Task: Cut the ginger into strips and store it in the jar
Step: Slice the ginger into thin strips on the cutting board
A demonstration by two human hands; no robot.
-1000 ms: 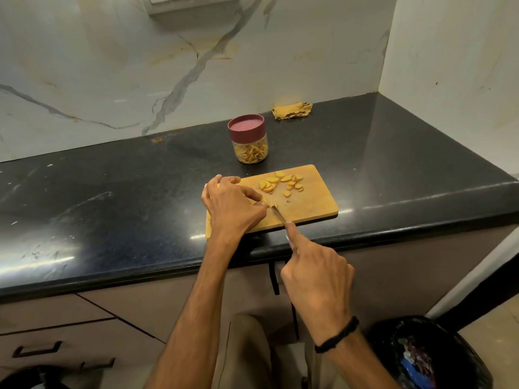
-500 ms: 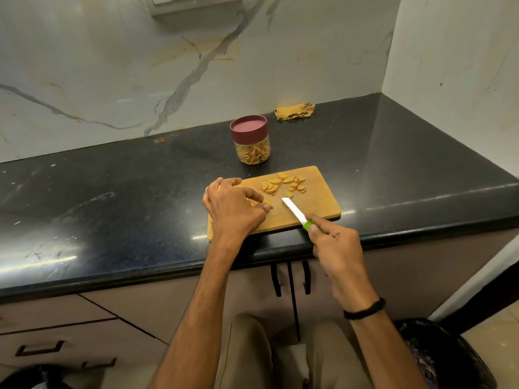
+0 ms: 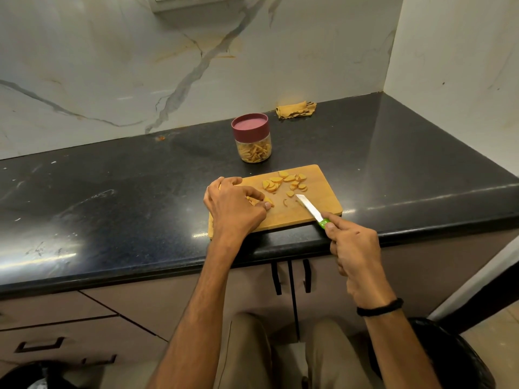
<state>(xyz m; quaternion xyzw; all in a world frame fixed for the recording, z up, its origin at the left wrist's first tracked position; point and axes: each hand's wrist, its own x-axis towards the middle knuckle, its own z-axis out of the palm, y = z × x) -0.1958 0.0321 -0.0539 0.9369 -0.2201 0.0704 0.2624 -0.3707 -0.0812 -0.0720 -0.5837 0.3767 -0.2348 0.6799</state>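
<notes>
2 hands: both work at the front edge of the black bench [image 3: 140, 192]; the left hand [image 3: 236, 206] rests on the cutting board [image 3: 323, 197], and the right hand [image 3: 354, 248] is just in front of the board's front right corner.
Left hand grip: the fingers are curled and pinch a piece of ginger [image 3: 266, 204] down on the left part of the board; most of this piece is hidden under the fingers.
Right hand grip: the fingers are closed round the green handle of the knife [image 3: 309, 207].
Knife: the blade points away and to the left, and its tip is over the board just beside the loose slices; I cannot tell if the edge touches the wood.
Ginger slices [image 3: 283, 182]: they lie in a loose heap on the far part of the board, between the jar and the knife tip.
Cut strip [image 3: 285, 203]: 1 thin curved bit lies on the board between the left fingertips and the blade.
Jar [image 3: 254, 141]: it stands upright on the bench just behind the board, apart from it, with the dark red lid [image 3: 250, 127] on; ginger strips [image 3: 255, 153] fill its lower part.
Cloth [image 3: 295, 109]: yellow and crumpled, at the back wall, to the right of the jar.
Wristband [image 3: 379, 307]: black, on the right wrist.
Under the bench: cupboard doors with black handles [image 3: 276, 279], and a dark bin [image 3: 449, 360] at the lower right.
</notes>
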